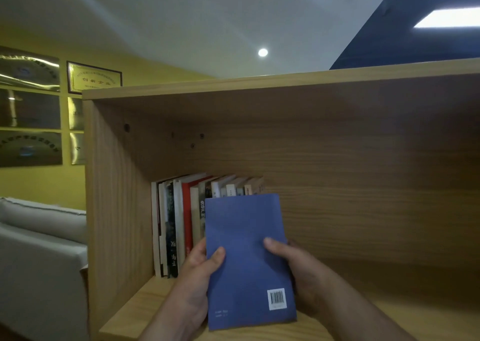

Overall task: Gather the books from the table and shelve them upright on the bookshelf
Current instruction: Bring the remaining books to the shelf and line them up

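Note:
A blue book [246,260] with a barcode on its back cover is held upright in front of a wooden bookshelf [337,159]. My left hand [200,270] grips its left edge, thumb on the cover. On the opposite edge my right hand [298,265] holds it the same way. Behind the blue book, a row of several books [181,224] stands upright at the left end of the shelf board, against the left wall. The blue book hides the lower part of the row's right end.
The shelf board [389,301] stretches to the right of the row. A grey sofa [39,250] stands left of the bookshelf. Framed plaques [93,77] hang on the yellow wall behind it.

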